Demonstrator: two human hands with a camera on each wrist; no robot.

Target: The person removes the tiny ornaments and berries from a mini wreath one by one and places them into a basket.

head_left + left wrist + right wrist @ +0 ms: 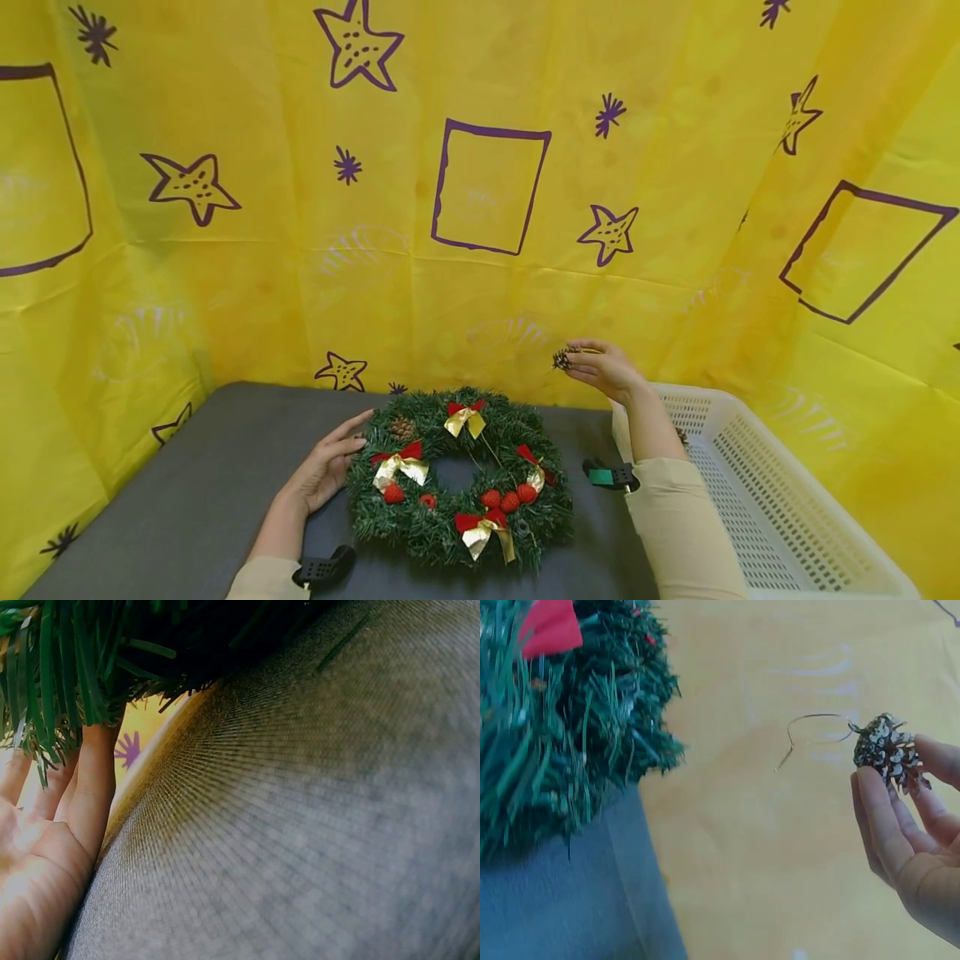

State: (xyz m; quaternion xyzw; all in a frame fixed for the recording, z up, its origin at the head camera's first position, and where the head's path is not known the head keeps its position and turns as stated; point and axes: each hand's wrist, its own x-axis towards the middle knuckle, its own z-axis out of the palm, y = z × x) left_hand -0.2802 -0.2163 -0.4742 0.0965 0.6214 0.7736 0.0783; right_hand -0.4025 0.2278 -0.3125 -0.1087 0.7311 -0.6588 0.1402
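A green wreath (551, 500) lies on the dark table, dressed with red-and-gold bows, red berries (510, 502) and a brown pinecone (402, 428) at its upper left. My left hand (327, 467) rests at the wreath's left edge; the left wrist view shows its fingers (94, 787) fairly straight, their tips hidden by the needles. Above the table's far right side, my right hand (607, 369) pinches a small pinecone (889, 752) with white-tipped scales between thumb and fingers. From that pinecone a thin bent wire (790, 735) sticks out toward the wreath.
On the right stands a white perforated plastic basket (795, 475), with another dark pinecone (681, 437) partly visible behind my right forearm. A yellow curtain (495, 317) with purple drawings hangs around the grey table (187, 492).
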